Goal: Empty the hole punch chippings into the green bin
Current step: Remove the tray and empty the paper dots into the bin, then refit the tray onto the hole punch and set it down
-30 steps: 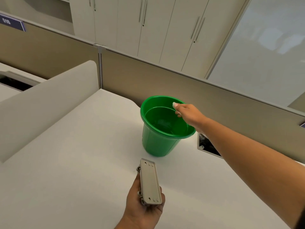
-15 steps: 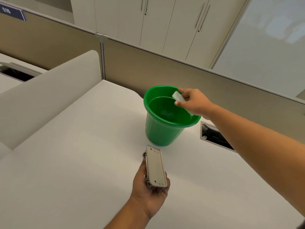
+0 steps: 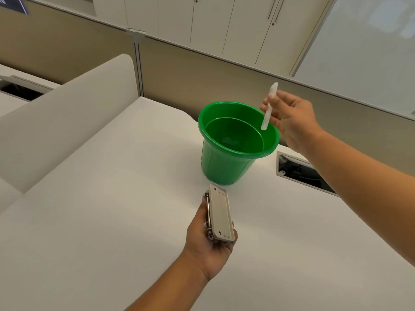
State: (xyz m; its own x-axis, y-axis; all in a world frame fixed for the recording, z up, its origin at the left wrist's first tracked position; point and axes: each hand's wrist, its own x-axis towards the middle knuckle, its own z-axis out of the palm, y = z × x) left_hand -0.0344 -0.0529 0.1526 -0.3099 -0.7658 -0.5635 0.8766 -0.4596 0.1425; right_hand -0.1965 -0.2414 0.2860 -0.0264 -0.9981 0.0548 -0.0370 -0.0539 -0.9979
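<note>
A green bin (image 3: 226,167) stands on the white desk, and a few pale chippings lie on its bottom. My left hand (image 3: 208,241) holds the hole punch (image 3: 220,215) upside down, its beige underside facing up, just in front of the bin. My right hand (image 3: 292,122) grips a thin white tray cover (image 3: 269,108) edge-on above the bin's right rim. The cover stands nearly upright, with its lower end over the bin's opening.
A cable cut-out (image 3: 303,172) opens in the desk right of the bin, under my right forearm. A low white divider (image 3: 67,117) runs along the left. A beige partition wall (image 3: 202,70) closes the back edge, with cabinets behind it.
My right hand has lifted from inside the bin's rim and turned the white cover upright above it. The left hand with the punch has stayed in front of the bin.
</note>
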